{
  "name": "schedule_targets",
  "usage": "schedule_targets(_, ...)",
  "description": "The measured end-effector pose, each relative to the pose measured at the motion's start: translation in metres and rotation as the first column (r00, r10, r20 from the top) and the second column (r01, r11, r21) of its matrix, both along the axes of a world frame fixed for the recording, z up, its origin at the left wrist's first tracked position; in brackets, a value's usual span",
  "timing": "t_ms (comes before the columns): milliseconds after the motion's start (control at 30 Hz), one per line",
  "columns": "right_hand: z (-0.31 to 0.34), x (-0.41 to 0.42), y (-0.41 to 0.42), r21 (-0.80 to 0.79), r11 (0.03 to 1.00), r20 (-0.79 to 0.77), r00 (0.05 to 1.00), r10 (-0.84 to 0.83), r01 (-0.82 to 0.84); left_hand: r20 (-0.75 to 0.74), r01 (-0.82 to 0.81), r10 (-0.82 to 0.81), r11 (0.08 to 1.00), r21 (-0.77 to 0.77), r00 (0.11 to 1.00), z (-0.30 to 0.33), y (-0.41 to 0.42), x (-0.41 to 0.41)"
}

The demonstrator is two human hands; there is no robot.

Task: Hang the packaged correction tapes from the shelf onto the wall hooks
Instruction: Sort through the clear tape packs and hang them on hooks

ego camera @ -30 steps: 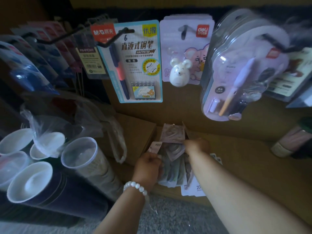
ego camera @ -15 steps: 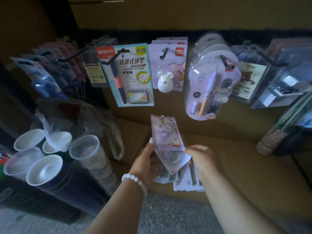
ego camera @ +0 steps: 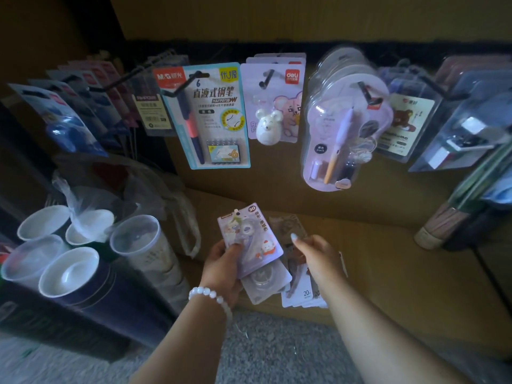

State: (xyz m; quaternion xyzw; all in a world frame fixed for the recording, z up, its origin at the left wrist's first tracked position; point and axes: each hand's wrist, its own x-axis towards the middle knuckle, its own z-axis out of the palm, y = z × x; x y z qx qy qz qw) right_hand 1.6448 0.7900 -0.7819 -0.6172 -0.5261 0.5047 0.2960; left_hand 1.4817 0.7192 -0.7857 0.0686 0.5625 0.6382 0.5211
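Your left hand (ego camera: 224,268), with the white bead bracelet (ego camera: 208,295) on its wrist, grips a small stack of lilac carded correction tape packs (ego camera: 250,241) just below the centre of the frame, thumb pressed across the front of the top card. The stack tilts up and to the left, and a second clear-blistered pack (ego camera: 267,284) fans out beneath it at the lower right.

Your right hand (ego camera: 317,257) is just right of the stack, apart from it, fingers loosely extended over more packs (ego camera: 303,293) lying on the brown cardboard shelf (ego camera: 401,273); whether it touches them I cannot tell.

Across the upper half of the frame, black wire wall hooks (ego camera: 266,79) carry other goods: a blue-edged fountain pen card (ego camera: 213,115) left of centre, a lilac card with a white mouse-shaped item (ego camera: 273,106) at centre, and a rounded clear blister pack with a pen (ego camera: 342,128) to the right.

At the lower left stand clear plastic tubs with white lids (ego camera: 69,270).
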Motion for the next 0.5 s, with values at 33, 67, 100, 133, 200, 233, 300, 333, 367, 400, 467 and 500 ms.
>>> schedule_targets(33, -0.007, -0.001, 0.011, 0.014, 1.000, 0.041, 0.999, -0.026, 0.025, -0.008, -0.004, 0.004, 1.000, -0.003, 1.000, -0.002, 0.000, -0.001)
schedule_targets(67, -0.013, -0.001, 0.023, 0.028, 0.998, 0.072, 0.996, -0.051, 0.049, -0.015, -0.009, 0.009, 1.000, -0.002, 1.000, -0.005, 0.001, -0.001)
schedule_targets(100, -0.019, -0.003, 0.035, 0.036, 0.997, 0.112, 0.991, -0.069, 0.066, -0.025, -0.012, 0.012, 1.000, -0.004, 1.000, -0.008, 0.002, -0.002)
schedule_targets(133, -0.023, -0.004, 0.047, 0.038, 0.997, 0.161, 0.984, -0.076, 0.071, -0.033, -0.011, 0.011, 1.000, -0.006, 0.999, -0.012, 0.004, -0.002)
schedule_targets(200, -0.033, -0.008, 0.069, 0.017, 0.997, 0.265, 0.961, -0.078, 0.076, -0.064, -0.014, 0.014, 1.000, -0.009, 0.998, -0.020, 0.008, -0.003)
schedule_targets(233, -0.039, -0.010, 0.079, -0.001, 0.997, 0.315, 0.946, -0.071, 0.076, -0.084, -0.008, 0.007, 1.000, -0.002, 0.996, -0.024, 0.010, -0.004)
schedule_targets(300, -0.055, -0.012, 0.096, -0.056, 0.997, 0.445, 0.896, -0.018, 0.048, -0.134, 0.020, -0.018, 1.000, 0.014, 0.991, -0.032, 0.014, -0.007)
schedule_targets(333, -0.062, -0.013, 0.103, -0.095, 0.995, 0.496, 0.868, 0.018, 0.034, -0.154, 0.035, -0.034, 0.999, 0.009, 0.987, -0.035, 0.016, -0.009)
schedule_targets(367, -0.068, -0.015, 0.108, -0.132, 0.991, 0.523, 0.851, 0.041, 0.033, -0.163, 0.054, -0.054, 0.999, -0.002, 0.985, -0.037, 0.017, -0.011)
schedule_targets(400, -0.070, -0.017, 0.111, -0.162, 0.986, 0.532, 0.845, 0.053, 0.040, -0.163, 0.066, -0.067, 0.998, -0.009, 0.984, -0.041, 0.018, -0.013)
schedule_targets(467, -0.073, -0.022, 0.115, -0.190, 0.981, 0.534, 0.843, 0.063, 0.047, -0.180, 0.067, -0.066, 0.998, -0.003, 0.981, -0.046, 0.022, -0.014)
schedule_targets(500, -0.074, -0.024, 0.116, -0.196, 0.980, 0.527, 0.847, 0.071, 0.040, -0.188, 0.061, -0.062, 0.998, -0.006, 0.980, -0.048, 0.024, -0.015)
